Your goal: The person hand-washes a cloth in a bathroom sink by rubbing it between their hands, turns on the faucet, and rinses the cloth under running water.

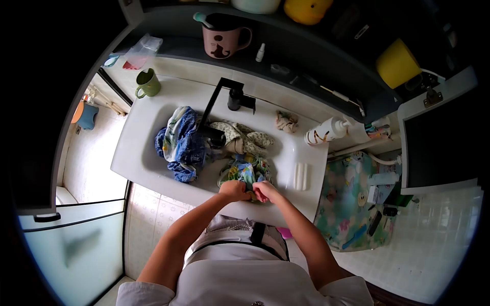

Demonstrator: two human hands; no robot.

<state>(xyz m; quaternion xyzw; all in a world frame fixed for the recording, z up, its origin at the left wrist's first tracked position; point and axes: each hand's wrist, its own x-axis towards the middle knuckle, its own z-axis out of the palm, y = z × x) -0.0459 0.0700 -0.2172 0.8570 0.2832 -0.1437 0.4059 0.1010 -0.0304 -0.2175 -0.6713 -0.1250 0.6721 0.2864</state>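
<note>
A green, blue and yellow patterned cloth (247, 168) is bunched up at the front of the white sink (127, 137). My left hand (235, 190) is closed on its near end, fingers curled down. Close beside it, my right hand (265, 191) grips the same cloth near the sink's front rim. Blue and white patterned garments (186, 143) lie heaped in the left of the basin. Behind my hands is a cream cloth with small dark prints (240, 138). The black faucet (217, 104) reaches over the basin between these piles.
A green mug (148, 83) stands on the sink's back left corner. On the right are a crumpled small cloth (287, 122), a white pump bottle (326, 131) and a white soap bar (301, 176). A pink cup (222, 41) sits on the dark shelf above. An open cabinet door (441, 137) juts in at right.
</note>
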